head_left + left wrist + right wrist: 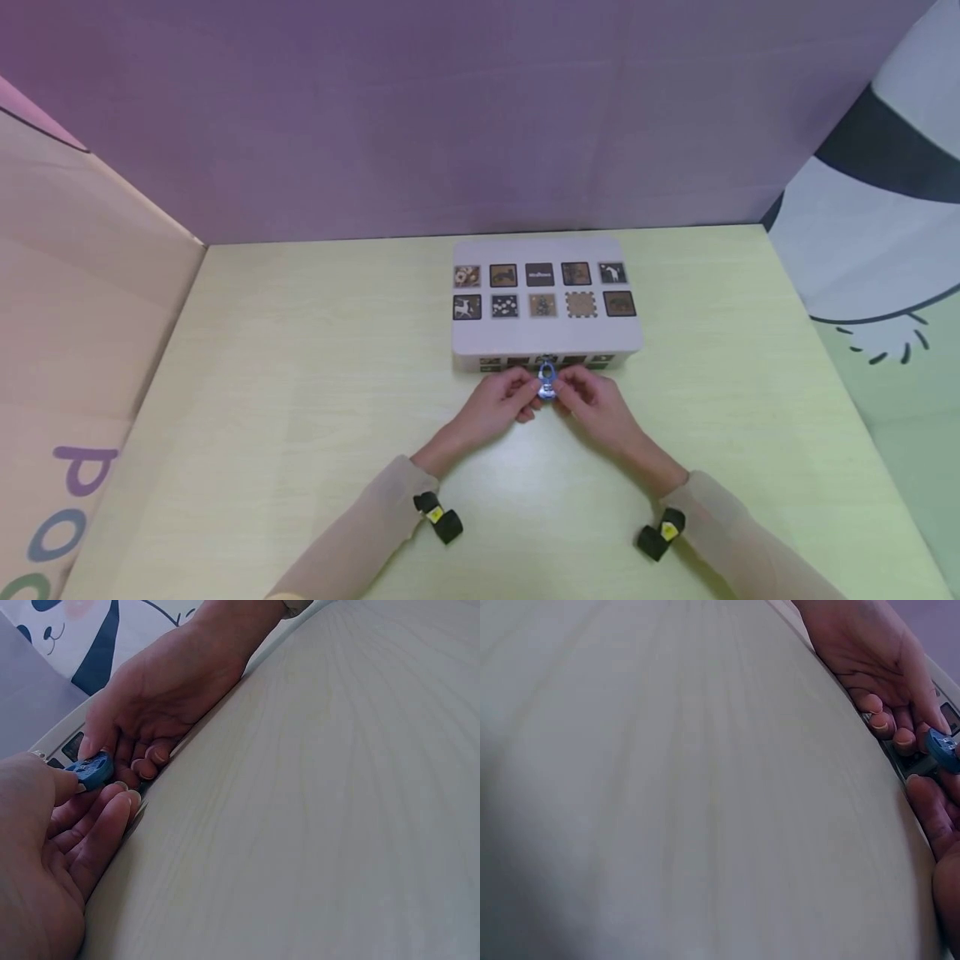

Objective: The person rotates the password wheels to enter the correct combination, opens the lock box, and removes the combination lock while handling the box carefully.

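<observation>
A small blue padlock (547,388) with a loop at its top is at the front face of a white tin box (525,337). My left hand (491,407) pinches it from the left between thumb and curled fingers. From the other side my right hand (602,410) pinches its right edge. In the left wrist view the padlock (93,771) shows a rounded blue body, with both thumbs on it. It appears at the right edge of the right wrist view, partly cut off, between the fingertips. The box carries rows of dark and brown square pictures on its lid.
The box stands toward the back of a pale wood-grain table (315,375). Behind it rises a purple wall panel (420,125). Printed panels stand at the left (90,292) and right (900,367) sides. Black wrist cameras sit on both sleeves.
</observation>
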